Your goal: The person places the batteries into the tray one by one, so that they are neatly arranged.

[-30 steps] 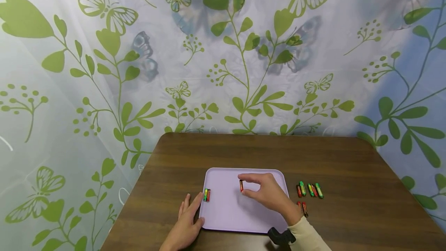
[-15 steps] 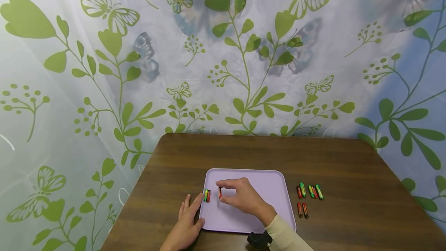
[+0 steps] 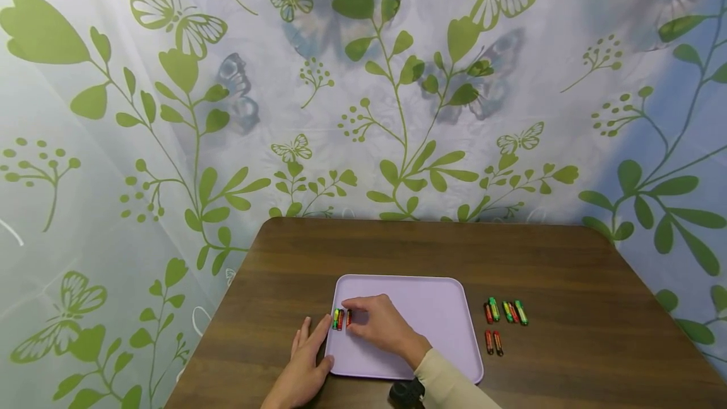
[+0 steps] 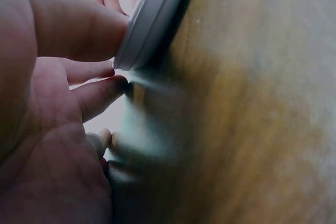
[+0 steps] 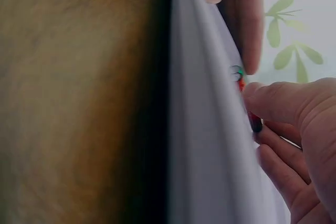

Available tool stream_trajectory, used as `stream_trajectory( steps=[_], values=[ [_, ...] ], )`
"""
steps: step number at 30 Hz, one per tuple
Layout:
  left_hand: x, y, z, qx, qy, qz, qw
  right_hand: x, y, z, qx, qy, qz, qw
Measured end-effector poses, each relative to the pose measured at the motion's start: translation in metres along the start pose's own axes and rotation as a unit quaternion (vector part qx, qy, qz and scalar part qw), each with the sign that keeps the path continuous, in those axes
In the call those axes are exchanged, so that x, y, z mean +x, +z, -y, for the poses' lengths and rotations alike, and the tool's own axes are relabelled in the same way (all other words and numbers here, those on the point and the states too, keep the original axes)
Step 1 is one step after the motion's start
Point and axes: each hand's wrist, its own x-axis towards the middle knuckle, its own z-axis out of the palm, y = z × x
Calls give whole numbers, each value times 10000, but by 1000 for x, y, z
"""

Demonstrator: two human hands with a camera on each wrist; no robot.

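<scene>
Near the left side of a lilac tray [image 3: 420, 327], my right hand [image 3: 386, 327] pinches a red-and-black battery [image 3: 349, 317] between thumb and fingers. It is lengthwise to the tray's side, just right of two batteries lying side by side: a green-yellow one [image 3: 336, 319] and a red one [image 3: 341, 319]. The right wrist view shows the dark end of the held battery [image 5: 255, 123] by my thumb. My left hand [image 3: 303, 365] rests at the tray's left edge, fingers extended; in the left wrist view its thumb [image 4: 79, 30] touches the tray rim [image 4: 149, 22].
Right of the tray, several red and green batteries [image 3: 508, 312] lie on the brown wooden table [image 3: 579, 346], with two red batteries [image 3: 493, 343] nearer. Behind the table hangs a curtain [image 3: 363, 112] printed with leaves and butterflies.
My right hand has carried the battery leftward across the tray and down, beside the two batteries there. The left hand has stayed in place at the tray's edge.
</scene>
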Motion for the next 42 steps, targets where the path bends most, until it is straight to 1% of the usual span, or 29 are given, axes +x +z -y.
stream_trajectory(
  steps=[5, 11, 17, 21, 25, 31, 39, 42],
  values=[
    [-1, 0, 0, -7, 132, -73, 9999, 2, 4, 1, -294, -7, -31, 9996],
    [1, 0, 0, 4, 140, -39, 9999, 5, 9, 3, -626, -61, 15, 9980],
    [1, 0, -2, 38, 104, -4, 9999, 4, 9, 3, -737, -136, -4, 9972],
    [1, 1, -2, 50, 122, -8, 9999, 4, 6, 1, -806, -232, -67, 9965],
    [0, 1, -1, 58, 162, -62, 9998, 3, -2, 0, -717, -238, -97, 9971],
    [0, 1, -1, 42, 156, -55, 9999, -3, -17, -3, -368, 3, -10, 9993],
    [0, 2, 0, 128, 19, -25, 9999, -20, -38, -11, 28, 305, 35, 9995],
    [0, 2, 0, 133, 29, -4, 9999, -27, -47, -12, 169, 458, 42, 9988]
  ],
)
